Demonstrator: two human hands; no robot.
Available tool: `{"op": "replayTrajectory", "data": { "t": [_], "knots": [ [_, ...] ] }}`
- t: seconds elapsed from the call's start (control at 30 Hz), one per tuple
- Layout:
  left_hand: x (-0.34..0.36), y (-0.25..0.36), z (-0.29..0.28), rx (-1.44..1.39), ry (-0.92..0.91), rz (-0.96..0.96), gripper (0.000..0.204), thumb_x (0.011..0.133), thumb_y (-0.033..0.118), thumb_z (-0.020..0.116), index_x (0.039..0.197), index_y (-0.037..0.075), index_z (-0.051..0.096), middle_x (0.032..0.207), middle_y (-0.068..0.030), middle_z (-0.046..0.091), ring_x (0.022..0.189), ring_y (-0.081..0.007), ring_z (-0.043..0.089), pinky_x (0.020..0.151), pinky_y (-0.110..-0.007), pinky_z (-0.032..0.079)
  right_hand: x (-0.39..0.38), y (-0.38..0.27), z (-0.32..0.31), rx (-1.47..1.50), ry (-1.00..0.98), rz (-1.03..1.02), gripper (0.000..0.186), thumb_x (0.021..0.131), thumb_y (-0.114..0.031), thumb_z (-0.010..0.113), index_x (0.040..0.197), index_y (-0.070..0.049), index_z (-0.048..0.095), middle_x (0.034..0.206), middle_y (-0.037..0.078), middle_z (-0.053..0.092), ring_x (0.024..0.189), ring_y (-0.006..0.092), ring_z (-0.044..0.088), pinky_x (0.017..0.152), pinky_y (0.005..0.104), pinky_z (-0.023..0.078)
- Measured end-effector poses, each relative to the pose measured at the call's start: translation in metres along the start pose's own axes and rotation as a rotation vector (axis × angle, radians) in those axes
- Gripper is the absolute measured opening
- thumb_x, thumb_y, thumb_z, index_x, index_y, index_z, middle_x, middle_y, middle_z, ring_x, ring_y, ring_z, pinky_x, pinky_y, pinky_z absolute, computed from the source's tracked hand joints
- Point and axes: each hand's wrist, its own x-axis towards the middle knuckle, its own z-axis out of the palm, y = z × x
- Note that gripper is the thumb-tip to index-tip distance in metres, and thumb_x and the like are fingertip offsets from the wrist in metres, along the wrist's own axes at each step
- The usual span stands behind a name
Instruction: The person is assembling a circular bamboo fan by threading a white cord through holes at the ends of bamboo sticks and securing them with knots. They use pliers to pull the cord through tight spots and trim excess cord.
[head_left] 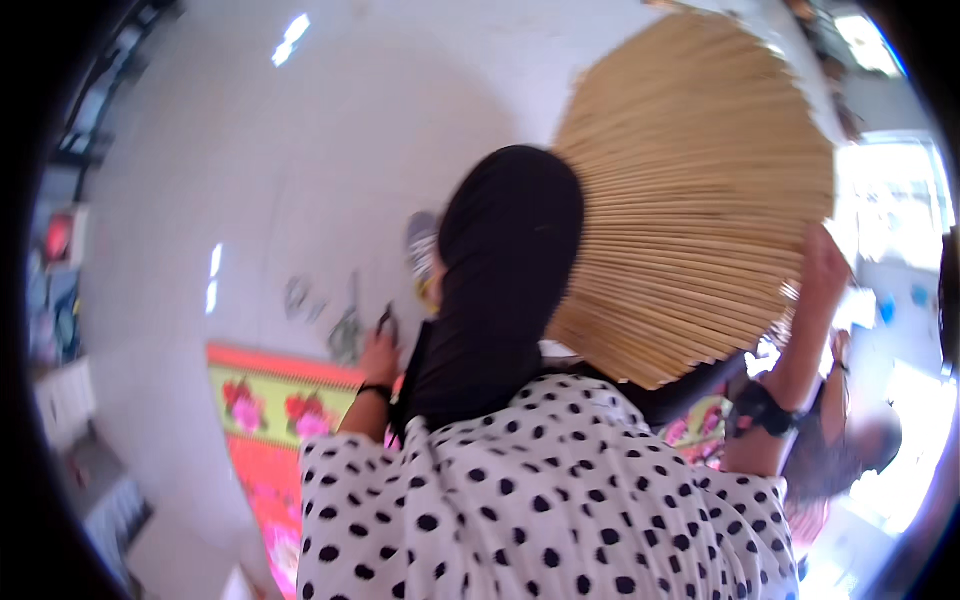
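Observation:
A large mat of tan straw-like stalks (pixel 700 190), laid side by side with ragged ends, stands to the right of my raised knee. My right hand (pixel 824 262) grips its right edge; the fingers are partly hidden and blurred. Down by the floor on the left, my left hand (pixel 380 356) is closed around a small dark tool (pixel 388 320), whose kind is too blurred to name. Beside that hand lies a loose greenish tangle of string or wire (pixel 346 335). A fainter loop of the same sort (pixel 300 298) lies farther left.
A red and yellow floral mat (pixel 270 405) lies under me on the pale floor (pixel 240 180). My black-clad knee (pixel 510 250) and grey shoe (pixel 421 240) are between the hands. Another person (pixel 840 440) is at the right, near bright windows. A white box-like thing (pixel 65 400) stands far left.

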Motion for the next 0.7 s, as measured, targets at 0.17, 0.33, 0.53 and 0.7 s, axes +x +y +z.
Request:
{"op": "replayTrajectory", "data": {
  "t": [0.17, 0.33, 0.53, 0.7],
  "knots": [
    [-0.013, 0.009, 0.001, 0.065, -0.090, -0.294, 0.036, 0.085, 0.025, 0.070, 0.117, 0.013, 0.060, 0.113, -0.0189, 0.053, 0.089, -0.0413, 0.065, 0.078, -0.051, 0.055, -0.004, -0.029, 0.012, -0.016, -0.087, -0.206, 0.032, 0.096, -0.026, 0.057, 0.090, 0.005, 0.062, 0.067, 0.004, 0.050, 0.066, 0.0100, 0.043, 0.059, 0.0290, 0.039],
    [0.001, -0.007, -0.006, 0.187, -0.087, -0.138, 0.039, 0.089, 0.039, 0.064, 0.106, 0.004, 0.061, 0.103, -0.0203, 0.065, 0.091, -0.0406, 0.065, 0.076, -0.051, 0.054, -0.004, 0.008, 0.008, 0.209, -0.084, -0.071, 0.037, 0.099, -0.030, 0.055, 0.110, 0.002, 0.069, 0.084, 0.009, 0.071, 0.072, 0.0132, 0.065, 0.063, 0.0262, 0.051],
    [-0.001, 0.021, -0.011, -0.021, 0.139, 0.083, 0.042, 0.084, 0.010, 0.063, 0.126, 0.012, 0.060, 0.114, -0.0163, 0.061, 0.103, -0.0373, 0.058, 0.088, -0.049, 0.049, -0.022, -0.028, 0.010, -0.052, -0.041, 0.103, 0.034, 0.098, -0.030, 0.055, 0.097, 0.001, 0.066, 0.065, 0.003, 0.057, 0.050, 0.0107, 0.053, 0.048, 0.0254, 0.044],
    [0.014, -0.029, 0.025, 0.043, -0.067, -0.176, 0.026, 0.080, 0.019, 0.064, 0.104, 0.008, 0.066, 0.084, -0.0169, 0.064, 0.091, -0.0364, 0.060, 0.078, -0.046, 0.051, -0.021, -0.047, 0.025, 0.224, -0.075, -0.143, 0.026, 0.092, -0.019, 0.060, 0.082, 0.005, 0.064, 0.057, 0.005, 0.054, 0.046, 0.0087, 0.051, 0.044, 0.0259, 0.040]
  ]
}}
